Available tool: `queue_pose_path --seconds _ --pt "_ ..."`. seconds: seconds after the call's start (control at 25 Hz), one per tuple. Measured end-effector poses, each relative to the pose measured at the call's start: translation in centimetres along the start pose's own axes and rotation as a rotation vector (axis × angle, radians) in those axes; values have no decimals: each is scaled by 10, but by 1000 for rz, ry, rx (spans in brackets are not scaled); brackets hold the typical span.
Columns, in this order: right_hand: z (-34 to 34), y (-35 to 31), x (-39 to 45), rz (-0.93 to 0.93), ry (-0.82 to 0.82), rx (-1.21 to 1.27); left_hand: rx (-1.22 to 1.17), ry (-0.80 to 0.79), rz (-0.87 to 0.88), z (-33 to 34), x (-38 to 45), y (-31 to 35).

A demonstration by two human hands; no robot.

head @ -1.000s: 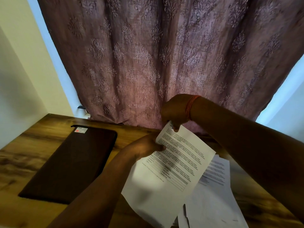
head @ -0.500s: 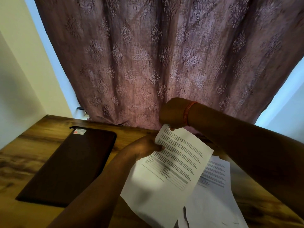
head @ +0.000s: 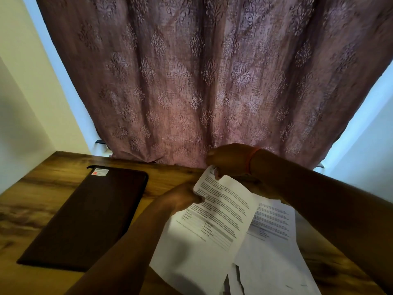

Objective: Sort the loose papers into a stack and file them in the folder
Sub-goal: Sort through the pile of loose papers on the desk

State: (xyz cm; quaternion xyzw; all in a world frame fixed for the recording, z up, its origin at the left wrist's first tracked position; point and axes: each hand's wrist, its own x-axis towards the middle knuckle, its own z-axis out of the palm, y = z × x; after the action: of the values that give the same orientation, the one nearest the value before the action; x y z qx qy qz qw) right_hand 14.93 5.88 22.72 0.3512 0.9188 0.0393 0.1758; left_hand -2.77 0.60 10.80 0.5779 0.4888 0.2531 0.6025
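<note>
A printed white sheet (head: 214,226) is held tilted above the wooden table (head: 42,188). My left hand (head: 180,199) grips its left edge. My right hand (head: 227,159), with an orange thread on the wrist, pinches its top corner. Beneath it lie more loose papers (head: 270,241), fanned out toward the right. A dark brown closed folder (head: 89,216) with a small label at its top lies flat on the left side of the table, apart from both hands.
A mauve patterned curtain (head: 202,81) hangs right behind the table's far edge. A pale wall (head: 19,103) closes off the left side. Bare wood shows between the folder and the papers.
My right hand has slid slightly down and right along the top of the sheet, which now bends more at its top corner. My left hand keeps its grip.
</note>
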Motion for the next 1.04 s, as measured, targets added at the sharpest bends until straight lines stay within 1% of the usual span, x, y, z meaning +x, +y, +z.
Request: queue_pose_path --seconds 0.04,0.08,0.16,0.2,0.24,0.28,0.32,0.36,0.44,0.52,0.56,0.64,0.68,0.72,0.76,0.8,0.84,0.88,0.92,0.96,1.0,1.04 --pt "6 8 -3 55 45 131 9 -2 -5 -3 -1 -4" --pt "18 18 -8 117 137 284 9 -4 -10 -5 -3 -6" --pt "55 35 -23 296 305 565 -33 14 -41 -9 -10 -12" --pt "79 37 -31 408 361 692 -88 39 -64 -13 -13 -15" --pt "105 36 -38 497 393 812 -157 60 -78 -16 -17 -19" --pt "130 28 -44 577 369 880 -229 79 -83 -19 -18 -24" --pt "155 18 -47 629 319 919 -299 90 -82 -22 -19 -30" --pt "180 6 -49 680 232 926 -361 99 -81 -22 -21 -33" --pt "220 -16 -46 739 121 905 -431 111 -85 -19 -22 -36" --pt "250 -34 -44 742 133 1017 -455 110 -92 -12 -22 -35" --pt "262 -42 -43 757 135 1022 -457 104 -96 -8 -21 -34" --pt "277 -52 -47 839 97 889 -457 91 -93 1 -17 -33" --pt "282 -56 -52 854 121 839 -462 82 -89 7 -15 -32" --pt "279 -60 -59 816 193 820 -466 78 -84 12 -13 -30" --pt "275 -61 -66 772 299 852 -468 83 -78 18 -10 -30" --pt "265 -62 -75 751 441 957 -462 90 -73 24 -5 -30" --pt "254 -59 -85 775 563 1160 -464 101 -74 32 1 -29" --pt "241 -54 -97 816 632 1506 -468 112 -78 41 8 -29" --pt "236 -45 -108 808 627 1906 -472 127 -86 50 15 -29" --pt "236 -35 -124 757 598 2229 -457 142 -96 65 23 -29" --pt "238 -25 -143 684 583 2367 -437 156 -101 82 32 -29" --pt "240 -17 -160 620 574 2365 -386 169 -98 102 41 -29"
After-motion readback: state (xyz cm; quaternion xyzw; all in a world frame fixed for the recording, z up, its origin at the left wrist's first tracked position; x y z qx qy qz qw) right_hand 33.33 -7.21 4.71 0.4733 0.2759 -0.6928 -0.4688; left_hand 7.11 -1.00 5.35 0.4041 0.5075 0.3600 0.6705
